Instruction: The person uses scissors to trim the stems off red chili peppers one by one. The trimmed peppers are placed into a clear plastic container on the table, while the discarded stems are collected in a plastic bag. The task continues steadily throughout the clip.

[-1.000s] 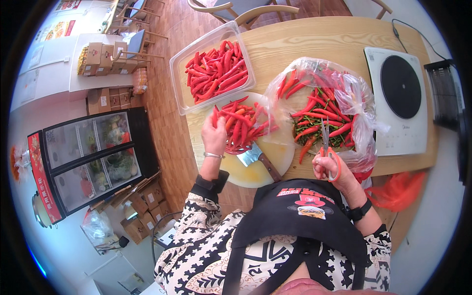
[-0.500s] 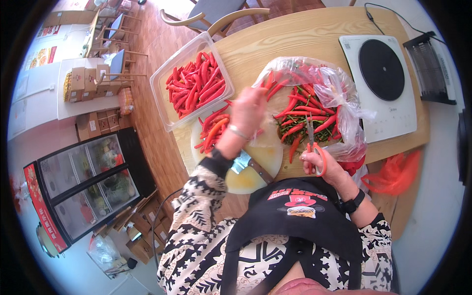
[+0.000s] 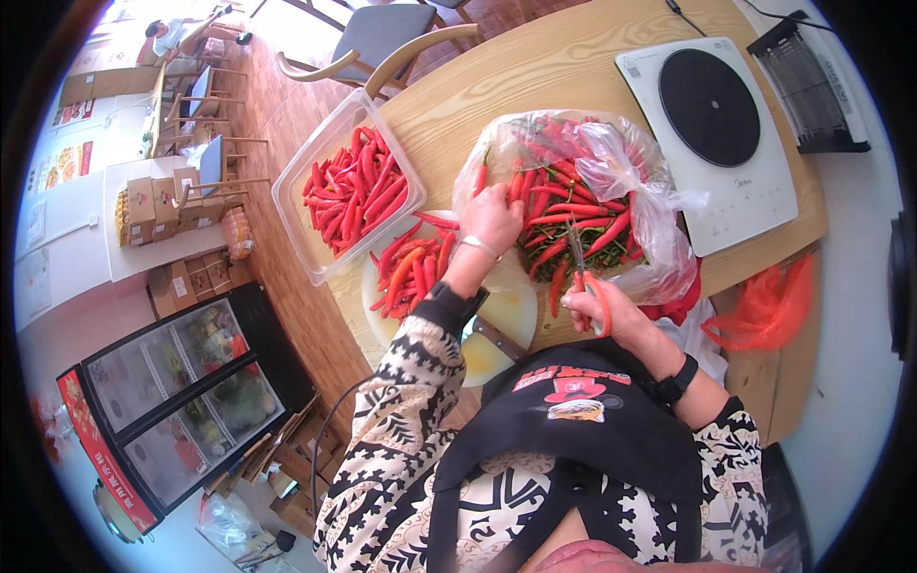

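Observation:
My left hand (image 3: 495, 222) reaches into the mouth of a clear plastic bag (image 3: 678, 272), its fingers closed on a red chili pepper (image 3: 517, 183) partly hidden by them. Inside the bag lie several red chilies with green stems (image 3: 583, 215). My right hand (image 3: 611, 313) holds scissors (image 3: 600, 304) by their orange handles, the blades pointing away from me over the peppers. Left of the bag, a pile of red chilies (image 3: 411, 272) rests on a round cutting board (image 3: 516, 320). A knife (image 3: 499, 336) lies on that board, partly covered by my left sleeve.
A clear plastic tub (image 3: 287, 205) of red chilies (image 3: 358, 186) stands at the table's left edge. On the right are a white induction cooker (image 3: 745, 205) and a dark heater-like appliance (image 3: 812, 91). A red plastic bag (image 3: 764, 306) hangs beside the table. A chair (image 3: 387, 38) stands beyond.
My left hand has moved from above the chili pile on the board, rightward into the bag's mouth. The right hand keeps the scissors in much the same place. The whole view has shifted slightly.

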Motion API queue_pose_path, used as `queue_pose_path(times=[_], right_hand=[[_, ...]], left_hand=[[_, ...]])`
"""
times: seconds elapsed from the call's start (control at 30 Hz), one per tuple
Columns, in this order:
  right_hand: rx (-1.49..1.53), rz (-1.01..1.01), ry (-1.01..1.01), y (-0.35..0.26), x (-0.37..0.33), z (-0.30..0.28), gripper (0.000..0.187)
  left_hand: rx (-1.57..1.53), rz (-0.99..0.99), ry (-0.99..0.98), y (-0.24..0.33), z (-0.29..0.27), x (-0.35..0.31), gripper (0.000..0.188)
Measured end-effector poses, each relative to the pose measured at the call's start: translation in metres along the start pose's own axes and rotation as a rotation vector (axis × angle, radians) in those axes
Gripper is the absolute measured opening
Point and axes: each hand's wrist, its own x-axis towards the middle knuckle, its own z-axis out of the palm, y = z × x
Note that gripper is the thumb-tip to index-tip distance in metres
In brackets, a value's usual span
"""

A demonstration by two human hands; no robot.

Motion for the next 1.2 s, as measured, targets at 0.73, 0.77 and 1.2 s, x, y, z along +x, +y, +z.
queue_pose_path(times=[0.73, 0.77, 1.2], right_hand=[[-0.117, 0.083, -0.234, -0.021, -0.007, -0.006, 0.026], [-0.017, 0.090, -0.306, -0.024, -0.011, -0.006, 0.027], [0.247, 0.115, -0.111, -0.003, -0.010, -0.010, 0.022]], left_hand=[[-0.965, -0.186, -0.489, 0.013, -0.052, -0.102, 0.033], [-0.873, -0.093, -0.398, 0.012, -0.053, -0.104, 0.031], [-0.274, 0.166, 0.227, -0.002, -0.056, -0.095, 0.021]])
